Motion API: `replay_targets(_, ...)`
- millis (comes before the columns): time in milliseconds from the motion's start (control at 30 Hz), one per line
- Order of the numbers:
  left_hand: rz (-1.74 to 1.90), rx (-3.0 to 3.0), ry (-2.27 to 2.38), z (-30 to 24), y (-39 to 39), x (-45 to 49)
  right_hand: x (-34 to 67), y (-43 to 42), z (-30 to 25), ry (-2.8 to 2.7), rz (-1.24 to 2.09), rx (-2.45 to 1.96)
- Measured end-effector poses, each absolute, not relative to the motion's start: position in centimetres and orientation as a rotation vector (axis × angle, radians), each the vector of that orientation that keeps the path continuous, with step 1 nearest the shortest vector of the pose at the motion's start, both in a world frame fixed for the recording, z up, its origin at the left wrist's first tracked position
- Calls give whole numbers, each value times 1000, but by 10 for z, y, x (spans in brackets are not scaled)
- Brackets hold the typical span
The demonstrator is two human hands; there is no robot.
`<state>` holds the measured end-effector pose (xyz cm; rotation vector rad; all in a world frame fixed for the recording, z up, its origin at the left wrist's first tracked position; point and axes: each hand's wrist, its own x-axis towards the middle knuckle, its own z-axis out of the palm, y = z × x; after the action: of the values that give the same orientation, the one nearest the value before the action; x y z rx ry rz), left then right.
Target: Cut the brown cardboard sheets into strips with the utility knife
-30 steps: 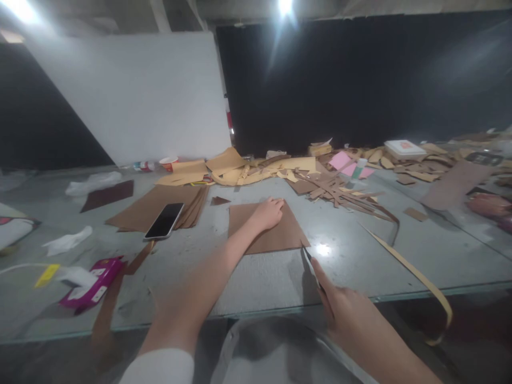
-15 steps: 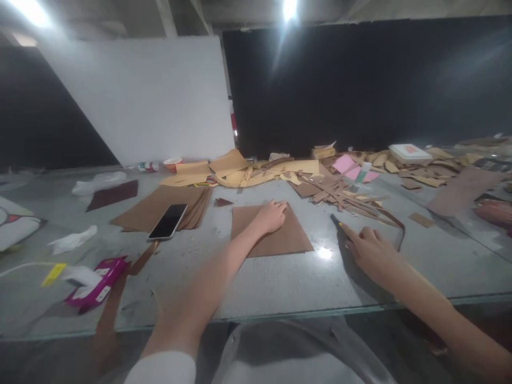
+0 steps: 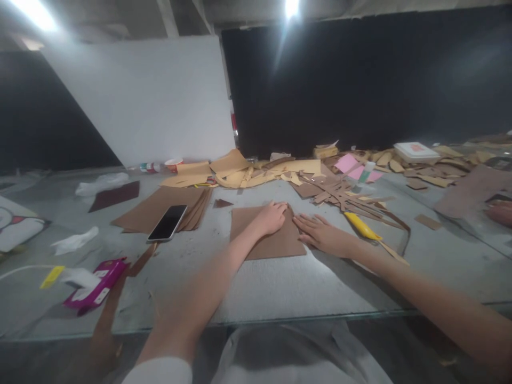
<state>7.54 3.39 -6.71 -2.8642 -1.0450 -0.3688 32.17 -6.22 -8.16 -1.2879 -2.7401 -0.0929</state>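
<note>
A brown sheet (image 3: 256, 248), like cardboard or leather, lies flat in front of me. My left hand (image 3: 274, 217) rests on its upper right part, fingers lying on the surface, slightly bent. At the sheet's right edge my right hand (image 3: 320, 233) lies flat, fingers stretched out and pointing left, with nothing held. To the right of that hand a yellow utility knife (image 3: 363, 226) lies on the table; its blade cannot be made out. A thin pale strip (image 3: 394, 253) sits by the knife's near end.
A phone (image 3: 168, 223) lies on stacked brown sheets (image 3: 140, 210) at left, with a magenta wipes pack (image 3: 96, 285) nearer me. Cut strips (image 3: 340, 194), a glue stick (image 3: 367, 172) and a white box (image 3: 416, 152) are behind. Another person's hand (image 3: 500, 212) shows at far right.
My right hand has let go of the yellow knife, leaving it on the table, and has moved left to the sheet's right edge. My left hand has stayed in place.
</note>
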Motion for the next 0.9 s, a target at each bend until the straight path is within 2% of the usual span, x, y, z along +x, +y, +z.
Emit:
replay_targets(167, -401, -2899, -1073, -69, 36, 76, 346, -47, -93, -2731, -363, -1159)
replay_targets(600, -455, -2969, -1111, -70, 37, 74, 376, -12, -73, -2418, -719, -1669)
replay_targets(733, -497, -2977, -1111, -72, 37, 73, 357, 13, -64, -2299, -582, -1689)
replay_targets(900, -552, -2954, -1132, -72, 35, 71, 321, 51, -59, -2433, -123, -1516)
